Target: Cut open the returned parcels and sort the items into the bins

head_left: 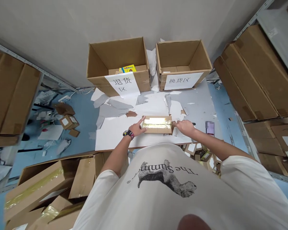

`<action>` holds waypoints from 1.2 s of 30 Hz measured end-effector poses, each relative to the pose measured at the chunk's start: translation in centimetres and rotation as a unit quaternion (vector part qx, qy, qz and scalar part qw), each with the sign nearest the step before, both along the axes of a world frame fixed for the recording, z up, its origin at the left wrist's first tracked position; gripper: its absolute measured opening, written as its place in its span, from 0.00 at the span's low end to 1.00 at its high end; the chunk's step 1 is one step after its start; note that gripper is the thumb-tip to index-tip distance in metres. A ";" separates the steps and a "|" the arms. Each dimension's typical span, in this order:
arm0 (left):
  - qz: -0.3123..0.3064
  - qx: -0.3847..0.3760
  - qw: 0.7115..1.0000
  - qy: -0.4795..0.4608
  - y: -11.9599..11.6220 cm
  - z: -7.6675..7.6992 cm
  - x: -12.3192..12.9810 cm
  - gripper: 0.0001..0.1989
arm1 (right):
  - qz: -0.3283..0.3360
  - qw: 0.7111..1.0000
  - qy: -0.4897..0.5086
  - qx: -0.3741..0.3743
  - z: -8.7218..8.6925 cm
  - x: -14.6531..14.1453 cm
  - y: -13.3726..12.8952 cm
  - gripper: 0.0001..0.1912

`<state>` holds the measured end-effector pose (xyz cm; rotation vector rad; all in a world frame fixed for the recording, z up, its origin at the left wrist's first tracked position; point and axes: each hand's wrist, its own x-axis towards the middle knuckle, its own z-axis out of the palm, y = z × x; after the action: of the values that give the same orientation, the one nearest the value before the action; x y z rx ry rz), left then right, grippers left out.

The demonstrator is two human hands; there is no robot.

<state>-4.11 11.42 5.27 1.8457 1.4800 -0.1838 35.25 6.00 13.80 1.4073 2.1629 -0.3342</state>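
A small taped cardboard box (157, 129) lies flat on the white table in front of me. Shiny yellowish tape runs along its top. My left hand (135, 128), with a dark band at the wrist, grips the box's left end, thumb and fingers apart around it. At the right end, my right hand (185, 127) is closed on a slim dark tool (194, 124). One dark end of the tool shows beyond the hand; the rest is mostly hidden, so its exact kind is unclear.
Two labelled open cartons stand at the back, the left one (96, 83) holding yellow packages, the right one (161, 83) beside it. Torn paper (117, 104) litters the table (110, 135). A phone (210, 128) lies right. Boxes fill a large carton (26, 171) at lower left; shelves flank both sides.
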 end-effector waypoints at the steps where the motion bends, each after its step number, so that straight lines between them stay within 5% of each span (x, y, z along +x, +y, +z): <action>1: -0.001 -0.001 1.000 -0.003 0.0 0.0 0.0 0.56 | -0.002 1.000 0.002 0.007 -0.3 0.1 0.0 0.26; 10: -0.010 -0.003 1.000 0.000 0.4 0.1 -0.1 0.56 | 0.002 0.997 0.068 0.028 -5.4 4.9 -1.0 0.40; 19: -0.015 0.000 0.999 -0.028 0.9 -0.9 -0.3 0.57 | -0.124 0.972 0.192 0.060 -10.4 3.6 -2.0 0.30; 24: -0.027 0.012 0.999 -0.018 1.1 -0.6 -0.1 0.58 | -0.143 0.971 0.171 0.081 -10.9 4.3 -2.6 0.29; 27: -0.036 0.074 0.996 0.017 1.0 0.0 0.4 0.56 | -0.209 0.969 0.110 0.069 -9.9 6.6 -3.4 0.29; 32: -0.070 0.213 0.973 0.052 1.3 0.6 4.3 0.50 | -0.388 0.909 0.085 0.124 -8.9 9.6 -7.3 0.26; 36: -0.159 0.218 0.963 -0.026 2.2 -0.2 9.9 0.45 | -0.483 0.838 0.184 0.178 -9.9 7.8 -10.2 0.29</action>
<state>5.82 13.65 5.11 2.4218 1.2472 0.0444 43.08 -4.25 3.91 2.8026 1.6221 -0.6137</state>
